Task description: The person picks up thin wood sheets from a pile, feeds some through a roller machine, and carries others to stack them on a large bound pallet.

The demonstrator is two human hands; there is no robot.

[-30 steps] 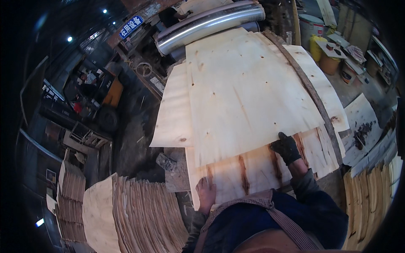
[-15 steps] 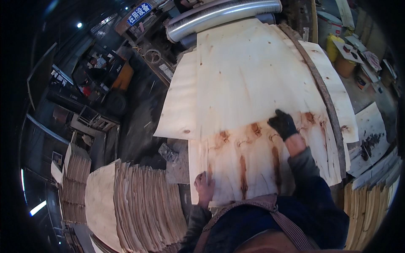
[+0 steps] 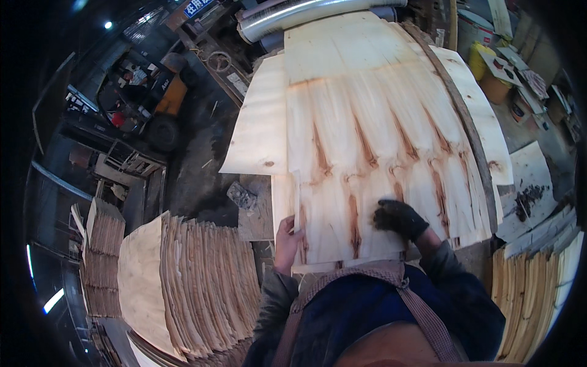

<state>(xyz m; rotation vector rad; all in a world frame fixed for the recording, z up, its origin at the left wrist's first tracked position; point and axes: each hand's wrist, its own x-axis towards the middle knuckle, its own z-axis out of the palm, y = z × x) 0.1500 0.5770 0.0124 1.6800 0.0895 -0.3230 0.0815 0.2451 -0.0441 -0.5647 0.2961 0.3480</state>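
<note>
A large pale wood veneer sheet with brown streaks and knots lies on a stack in front of me. My left hand, bare, is at the sheet's near left edge, fingers closed around a slightly raised border. In a dark glove, my right hand rests on the sheet's near part, right of the middle; its fingers look spread and it grips nothing visible. Beyond the streaked wood lies a plainer pale veneer area, reaching toward a shiny metallic roll.
A dark wooden strip runs along the stack's right side. Veneer stacks stand at left and right. Farther left, a person sits in an orange and black forklift. A handwheel is near the roll.
The plain area's near edge now lies much farther away, exposing more streaked veneer. My right hand has come nearer to me. My left hand has closed at the sheet's edge. The view has shifted slightly.
</note>
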